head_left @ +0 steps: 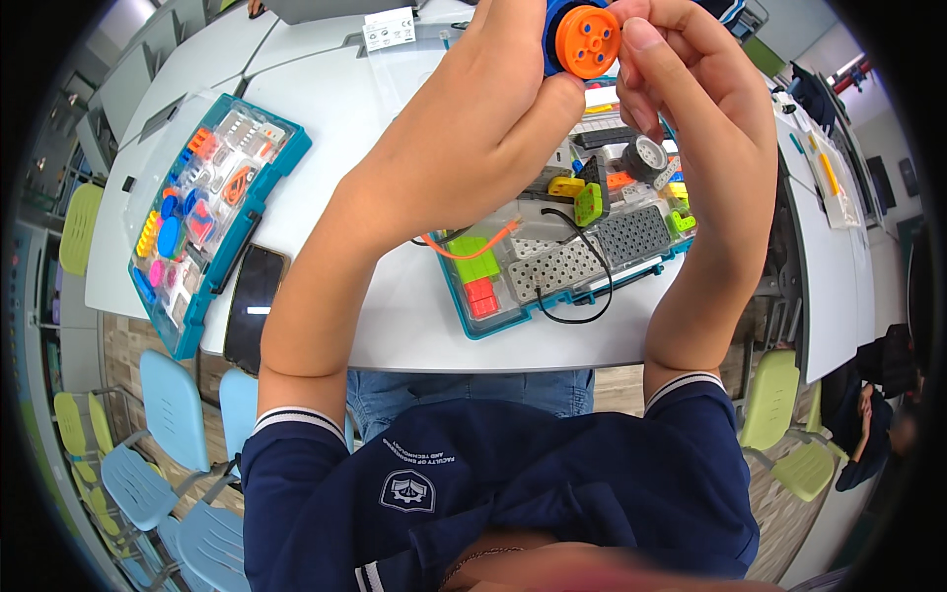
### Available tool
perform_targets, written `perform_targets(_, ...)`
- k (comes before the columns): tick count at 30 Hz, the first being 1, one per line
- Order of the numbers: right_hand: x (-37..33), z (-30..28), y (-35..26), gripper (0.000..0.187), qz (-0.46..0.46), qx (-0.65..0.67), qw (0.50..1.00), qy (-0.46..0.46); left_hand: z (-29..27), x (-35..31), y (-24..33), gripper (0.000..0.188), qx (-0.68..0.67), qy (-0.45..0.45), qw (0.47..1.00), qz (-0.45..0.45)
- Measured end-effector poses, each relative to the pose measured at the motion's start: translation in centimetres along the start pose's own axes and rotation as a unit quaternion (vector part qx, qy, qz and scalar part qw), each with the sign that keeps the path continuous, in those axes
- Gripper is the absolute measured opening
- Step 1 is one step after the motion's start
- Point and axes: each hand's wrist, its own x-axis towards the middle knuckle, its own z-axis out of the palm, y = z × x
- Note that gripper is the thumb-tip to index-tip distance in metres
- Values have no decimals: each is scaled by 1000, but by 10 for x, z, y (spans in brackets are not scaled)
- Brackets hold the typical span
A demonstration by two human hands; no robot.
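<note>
High in the view, my left hand (483,118) grips a plastic toy wheel (589,41), with an orange hubbed face showing several small blue-marked holes and a blue part behind it. My right hand (700,89) is beside the wheel's right edge, thumb and forefinger pinched close together; whatever they hold, if anything, is too small to make out. Beneath my hands lies a teal-edged tray (480,333) of building parts. It carries grey perforated plates (557,271), lime blocks (473,259), red blocks (480,296), and a grey-and-black wheel (646,156). Orange and black cables (609,286) loop over it.
A second teal-edged parts case (281,148) stands on the white table (395,326) at left, with a black phone (254,306) beside it. A white paper label (390,30) lies at the far side. Blue chairs (173,405) and green chairs (769,400) flank the table; another person (868,424) is at far right.
</note>
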Motion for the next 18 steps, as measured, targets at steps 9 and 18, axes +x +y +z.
perform_targets(9, 4, -7, 4, 13, 51, -7, 999, -19, -21, 14, 30, 58, -67, -81, 968, -226)
perform_targets(18, 13, -11, 25, 20, -33, 11, 997, -67, -3, 6, 21, 54, 44, -5, 989, -143)
